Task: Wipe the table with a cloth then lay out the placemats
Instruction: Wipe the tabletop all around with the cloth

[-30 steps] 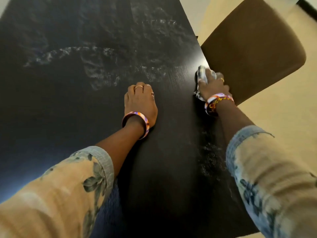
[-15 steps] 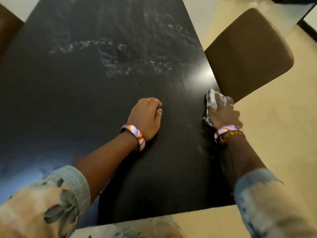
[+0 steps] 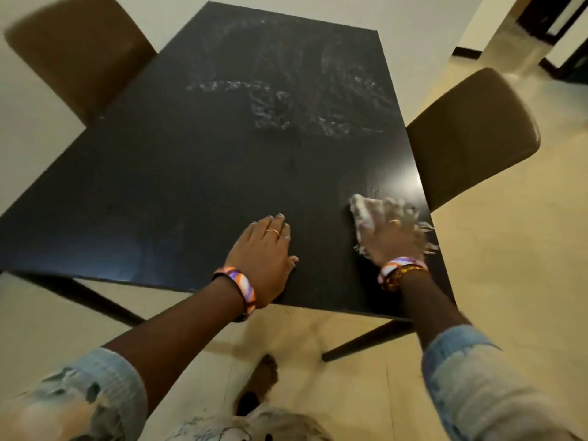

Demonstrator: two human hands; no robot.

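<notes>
The white cloth (image 3: 378,214) lies on the near right corner of the black table (image 3: 197,173), close to the right edge, blurred by motion. The right hand (image 3: 393,240) lies on top of it, palm down, pressing it to the table; blur hides whether that grip is flat or curled into the fabric, so I cannot tell. The left hand (image 3: 265,253) rests flat on the table near its near edge, well left of the cloth, fingers straight and together, grip released and holding nothing. Both wrists wear coloured bangles. Pale, streaky smears (image 3: 286,100) mark the far half of the table. A brown chair (image 3: 471,135) stands tucked against the right side just beyond the cloth, and another brown chair (image 3: 79,55) stands at the far left side. A bare foot (image 3: 264,377) shows on the cream floor (image 3: 509,281) below the near edge
</notes>
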